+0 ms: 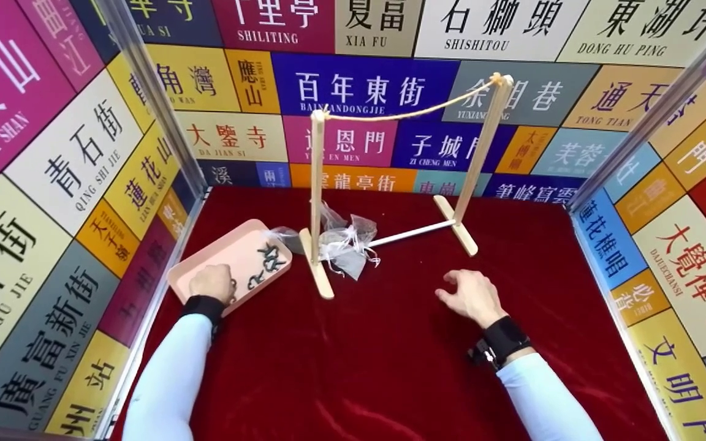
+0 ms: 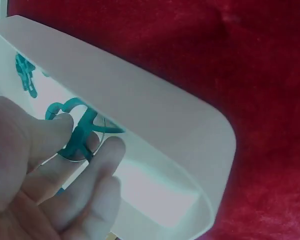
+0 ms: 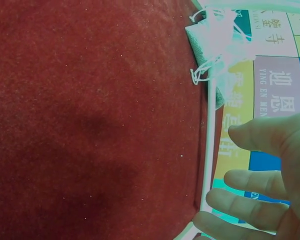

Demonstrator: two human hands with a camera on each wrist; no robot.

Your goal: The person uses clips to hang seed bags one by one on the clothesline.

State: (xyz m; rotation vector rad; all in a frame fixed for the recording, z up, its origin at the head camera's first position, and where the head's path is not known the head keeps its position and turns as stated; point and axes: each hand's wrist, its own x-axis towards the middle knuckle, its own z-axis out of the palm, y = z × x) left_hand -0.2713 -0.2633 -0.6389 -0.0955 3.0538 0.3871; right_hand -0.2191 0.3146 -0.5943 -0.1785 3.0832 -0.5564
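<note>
Inside the pink tray (image 1: 184, 275) at the left, my left hand (image 1: 213, 283) pinches a green plastic clip (image 2: 82, 129) between thumb and fingers. The clip has a curved, hook-like part and a thin wire loop. More dark green clips (image 1: 272, 257) lie at the tray's far right end, and the left wrist view has one such clip (image 2: 26, 75) beyond the thumb. Over the red cloth on the other side, my right hand (image 1: 472, 295) has its fingers spread and loosely bent, holding nothing. Ahead of it are a wooden stand's foot (image 1: 464, 237) and white crossbar (image 1: 411, 234).
Two wooden posts (image 1: 478, 153) carry a slack string (image 1: 414, 115) between their tops. Small sheer drawstring bags (image 1: 348, 248) are heaped by the left post's base, beside the tray. Printed panels (image 1: 353, 86) wall in the red cloth (image 1: 377, 355) at the back and both sides.
</note>
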